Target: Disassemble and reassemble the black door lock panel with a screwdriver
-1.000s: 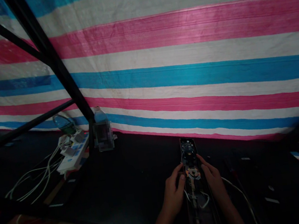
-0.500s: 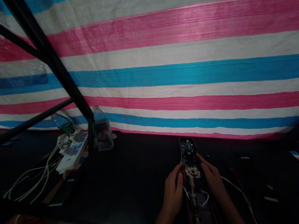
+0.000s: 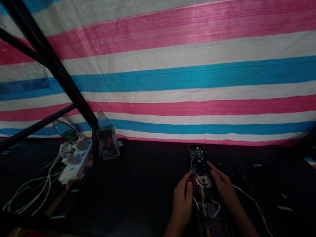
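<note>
A long, narrow open electronic housing lies on the black table, pointing away from me. Inside it show a dark circuit board at the far end, a round copper-coloured part near the middle and loose white wires. My left hand grips its left wall, fingertips near the round part and thumb along the edge. On the opposite side, my right hand holds the right wall with its fingers laid along the rim. The fingers' undersides are hidden, and the low light blurs small parts.
To the left, a white power strip bears plugs and tangled cables beside a black metal post. A bottle stands by it. A white cable and dark items lie right. Behind hangs a striped sheet.
The view has shifted very slightly. Both hands keep their places on the housing, which has not visibly moved on the table.
</note>
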`<control>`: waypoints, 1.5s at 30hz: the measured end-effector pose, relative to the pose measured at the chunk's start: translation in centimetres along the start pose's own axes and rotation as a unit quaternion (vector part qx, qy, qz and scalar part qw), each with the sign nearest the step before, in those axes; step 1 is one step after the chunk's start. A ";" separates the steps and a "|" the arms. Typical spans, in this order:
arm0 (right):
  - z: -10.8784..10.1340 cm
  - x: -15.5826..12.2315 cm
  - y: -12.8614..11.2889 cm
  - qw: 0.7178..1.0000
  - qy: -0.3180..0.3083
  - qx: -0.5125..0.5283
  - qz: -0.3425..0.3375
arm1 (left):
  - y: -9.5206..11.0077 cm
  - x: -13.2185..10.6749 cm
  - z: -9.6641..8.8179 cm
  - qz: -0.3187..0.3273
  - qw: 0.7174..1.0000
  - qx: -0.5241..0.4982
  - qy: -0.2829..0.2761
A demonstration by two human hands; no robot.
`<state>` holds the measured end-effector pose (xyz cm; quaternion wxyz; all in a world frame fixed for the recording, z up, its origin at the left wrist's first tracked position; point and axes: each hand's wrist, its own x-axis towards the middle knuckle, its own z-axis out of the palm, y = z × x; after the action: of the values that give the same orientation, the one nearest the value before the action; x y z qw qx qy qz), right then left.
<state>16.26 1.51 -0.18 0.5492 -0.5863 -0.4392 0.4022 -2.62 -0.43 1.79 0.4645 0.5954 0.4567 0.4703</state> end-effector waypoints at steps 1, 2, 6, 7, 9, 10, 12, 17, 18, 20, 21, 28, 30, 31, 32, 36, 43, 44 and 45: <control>0.0 -0.1 -0.1 1.000 0.003 -0.001 -0.003 | 0.0 0.0 0.0 0.000 1.000 0.000 0.001; 0.0 -0.1 -0.2 1.000 0.005 -0.001 -0.005 | 0.0 0.0 0.0 0.001 1.000 0.000 0.003; 0.0 -0.5 -0.4 1.000 0.006 -0.001 -0.005 | 0.1 0.0 0.0 0.005 1.000 0.002 0.004; 0.0 -0.6 -0.4 1.000 0.005 0.000 -0.004 | 0.1 0.0 0.0 0.005 1.000 0.003 0.003; 0.0 -0.7 -0.4 1.000 0.002 0.001 -0.004 | 0.2 0.0 0.0 0.005 1.000 0.002 0.001; 0.0 -0.8 -0.4 1.000 0.002 0.001 -0.005 | 0.3 0.0 0.0 0.004 1.000 0.002 0.001; 0.0 -0.9 -0.4 1.000 0.003 0.001 -0.006 | 0.3 0.0 0.0 0.002 1.000 0.000 0.000; 0.0 -1.3 -0.8 1.000 -0.004 -0.004 -0.012 | 0.3 0.1 0.0 0.002 1.000 0.001 0.002; 0.0 -1.4 -0.8 1.000 -0.004 -0.005 -0.016 | 0.3 0.1 0.0 0.003 1.000 0.001 0.004; 0.0 -1.7 -0.9 1.000 -0.001 -0.007 -0.020 | 0.3 0.1 0.0 0.004 1.000 0.002 0.007; 0.0 -1.7 -0.9 1.000 0.003 -0.008 -0.021 | 0.3 0.1 0.0 0.005 1.000 0.003 0.009; 0.0 -2.1 -0.5 1.000 0.006 -0.014 -0.026 | 0.6 0.0 -0.1 0.003 1.000 0.001 0.007; 0.0 -2.1 -0.5 1.000 0.001 -0.011 -0.026 | 0.7 0.0 -0.1 0.004 1.000 0.002 0.008; 0.0 -2.2 -0.5 1.000 -0.001 -0.011 -0.026 | 0.7 0.0 0.0 0.004 1.000 0.002 0.009; 0.0 -2.2 -0.5 1.000 -0.001 -0.011 -0.027 | 0.6 0.0 0.0 0.003 1.000 0.002 0.010; -0.2 -2.3 -0.2 0.999 -0.007 -0.018 -0.029 | 0.4 0.0 0.0 -0.003 1.000 0.011 0.019; -0.2 -2.2 0.0 0.999 -0.004 0.001 -0.034 | 0.1 0.1 0.2 -0.008 1.000 0.025 0.011; -0.2 -2.2 0.0 0.999 -0.008 0.002 -0.036 | 0.1 0.1 0.2 -0.009 1.000 0.028 0.008; -0.2 -2.2 0.1 0.999 -0.009 0.001 -0.038 | 0.0 0.2 0.3 -0.010 0.999 0.032 0.007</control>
<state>15.79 -0.62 -0.25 0.5609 -0.5651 -0.4656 0.3864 -2.32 -0.32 1.82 0.4467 0.6021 0.4805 0.4551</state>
